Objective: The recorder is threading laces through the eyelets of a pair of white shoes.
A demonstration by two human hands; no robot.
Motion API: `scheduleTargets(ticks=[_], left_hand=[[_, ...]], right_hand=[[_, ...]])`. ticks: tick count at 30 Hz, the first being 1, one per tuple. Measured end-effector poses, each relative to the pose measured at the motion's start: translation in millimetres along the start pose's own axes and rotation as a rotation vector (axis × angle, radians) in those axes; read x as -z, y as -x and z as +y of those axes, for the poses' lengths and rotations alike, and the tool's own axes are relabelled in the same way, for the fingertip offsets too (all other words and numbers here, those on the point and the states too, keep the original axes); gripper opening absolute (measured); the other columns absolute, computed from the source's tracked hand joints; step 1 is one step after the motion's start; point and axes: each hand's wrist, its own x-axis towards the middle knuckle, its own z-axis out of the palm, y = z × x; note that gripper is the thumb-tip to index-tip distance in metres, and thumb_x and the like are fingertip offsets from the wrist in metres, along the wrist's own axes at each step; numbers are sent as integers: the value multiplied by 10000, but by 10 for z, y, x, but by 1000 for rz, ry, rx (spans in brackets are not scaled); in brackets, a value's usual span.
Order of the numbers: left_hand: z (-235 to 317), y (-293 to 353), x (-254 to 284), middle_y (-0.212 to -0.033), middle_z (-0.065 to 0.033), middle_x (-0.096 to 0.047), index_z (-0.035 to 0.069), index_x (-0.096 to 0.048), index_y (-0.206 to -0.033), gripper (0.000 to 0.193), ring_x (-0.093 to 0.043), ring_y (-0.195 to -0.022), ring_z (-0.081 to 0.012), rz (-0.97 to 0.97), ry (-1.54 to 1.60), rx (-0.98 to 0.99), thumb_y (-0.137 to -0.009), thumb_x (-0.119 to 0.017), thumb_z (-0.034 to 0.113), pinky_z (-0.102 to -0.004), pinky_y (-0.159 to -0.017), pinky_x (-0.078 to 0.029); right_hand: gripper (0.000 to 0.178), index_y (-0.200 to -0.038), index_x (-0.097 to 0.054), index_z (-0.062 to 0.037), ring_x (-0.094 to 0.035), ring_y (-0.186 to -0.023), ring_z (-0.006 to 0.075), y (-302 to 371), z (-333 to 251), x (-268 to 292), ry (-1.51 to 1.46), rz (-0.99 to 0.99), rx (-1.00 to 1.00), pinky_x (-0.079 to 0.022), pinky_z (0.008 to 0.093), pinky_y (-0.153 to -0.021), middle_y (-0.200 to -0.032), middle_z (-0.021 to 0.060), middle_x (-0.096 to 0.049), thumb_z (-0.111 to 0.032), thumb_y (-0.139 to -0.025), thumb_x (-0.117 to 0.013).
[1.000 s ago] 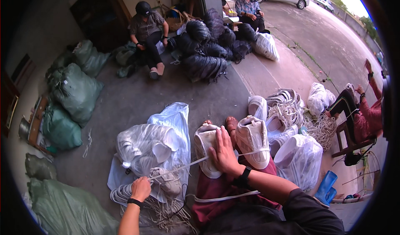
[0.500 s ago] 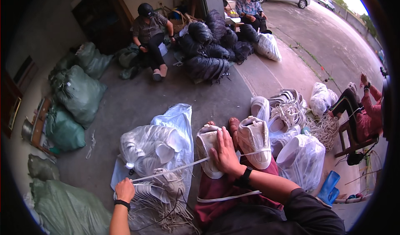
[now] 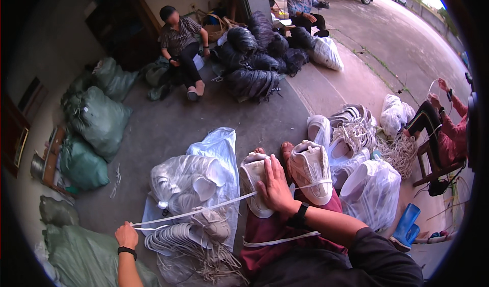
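Observation:
Two off-white shoes stand on my lap, a left one (image 3: 249, 173) and a right one (image 3: 309, 166). My right hand (image 3: 278, 188) lies flat on the left shoe, fingers stretched out along it. A long white shoelace (image 3: 202, 210) runs taut from that shoe to my left hand (image 3: 126, 235), whose fingers are closed around its far end. Out to the left, that hand hangs above the floor near a green sack. A lace strand also crosses the right shoe, and another lies over my dark red trousers (image 3: 265, 256).
Left of my lap, a pale blue sheet (image 3: 223, 143) bears a clear bag of shoe parts (image 3: 183, 177) and bundled laces (image 3: 216, 261). More uppers and laces (image 3: 356, 134) lie to the right, beside blue boots (image 3: 406, 227). Green sacks (image 3: 102, 119) line the left wall. Co-workers sit farther off.
My left hand has moved left, drawing the shoelace out farther. My right hand stays on the left shoe. At the right, a co-worker has raised a loop of white cord.

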Motion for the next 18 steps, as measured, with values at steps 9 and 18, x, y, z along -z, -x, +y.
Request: scheduleTargets(ticks=[9, 18], left_hand=[[-588, 42, 212, -849, -222, -681, 8, -611, -903, 248, -654, -833, -420, 82, 3, 115, -968, -476, 204, -507, -745, -510], [-871, 163, 427, -872, -244, -669, -5, -578, -950, 205, -642, -846, -428, 130, 10, 195, -969, -474, 171, -519, -736, -493]], right_hand=[[743, -1487, -157, 29, -210, -1390, 476, 14, 83, 146, -6, 15, 9, -196, 502, -1152, -1505, 320, -165, -217, -923, -573], [716, -1465, -216, 38, -233, -1380, 472, 68, 222, 255, -24, 42, -2, -203, 506, -1145, -1495, 318, -198, -235, -913, -581]])
